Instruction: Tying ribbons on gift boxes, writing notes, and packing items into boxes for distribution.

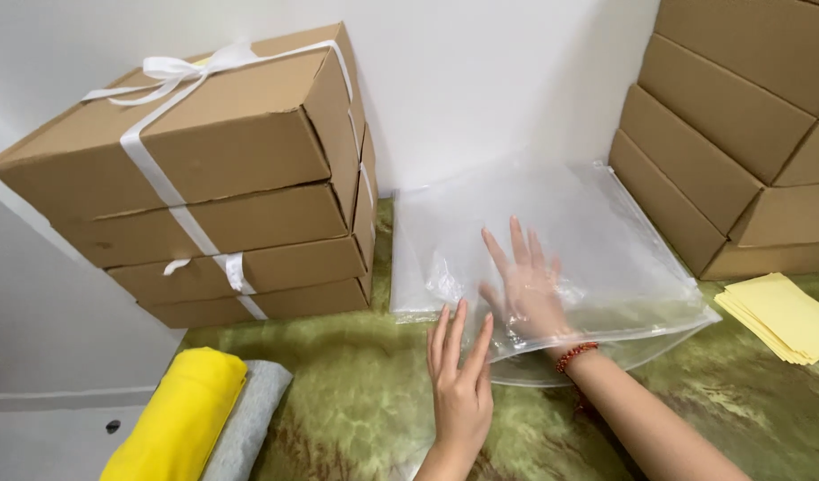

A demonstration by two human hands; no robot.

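A stack of clear plastic bags (561,223) lies on the green mottled table surface (356,392), leaning against the white wall. My right hand (525,285) is pushed inside the top bag, fingers spread, seen through the plastic; a red bead bracelet (576,356) circles its wrist. My left hand (460,374) rests flat at the bag's open front edge with fingers extended, touching the plastic.
Several brown cardboard boxes (222,178) tied with white ribbon stand stacked at the left. More cardboard boxes (730,134) are stacked at the right. Yellow paper sheets (784,316) lie at the right. Folded yellow cloth (182,414) and grey cloth (249,419) lie at the lower left.
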